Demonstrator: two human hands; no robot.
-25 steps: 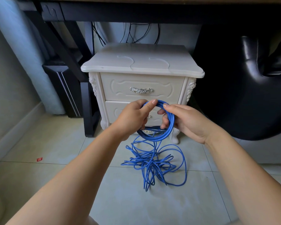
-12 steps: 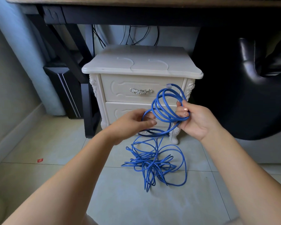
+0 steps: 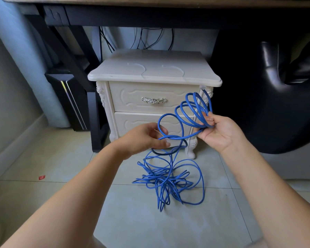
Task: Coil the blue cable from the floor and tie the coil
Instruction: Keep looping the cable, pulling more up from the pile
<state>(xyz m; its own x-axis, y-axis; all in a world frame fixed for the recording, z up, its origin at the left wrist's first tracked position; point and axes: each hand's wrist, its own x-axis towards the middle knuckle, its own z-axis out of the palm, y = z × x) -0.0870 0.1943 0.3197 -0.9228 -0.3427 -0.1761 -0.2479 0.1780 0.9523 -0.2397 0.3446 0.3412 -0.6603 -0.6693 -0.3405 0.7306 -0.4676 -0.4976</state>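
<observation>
Several loops of the blue cable point(image 3: 190, 111) stand up in a loose coil from my right hand point(image 3: 217, 133), which pinches them at their lower edge in front of the nightstand. The loops fan out to the left. My left hand point(image 3: 145, 138) is lower and to the left, fingers curled around the strand that leaves the coil's last loop. From there the cable drops to a tangled pile point(image 3: 166, 181) on the tiled floor between my forearms.
A white two-drawer nightstand point(image 3: 150, 74) stands just behind the hands, under a dark desk point(image 3: 150, 11). A black leather chair point(image 3: 276, 86) fills the right side. A dark computer case point(image 3: 68, 99) and desk leg are at the left. A small red scrap point(image 3: 42, 177) lies on the tiles.
My hands have moved apart. My right hand carried the coil up and to the right, and the loops have fanned out. My left hand dropped lower along the strand.
</observation>
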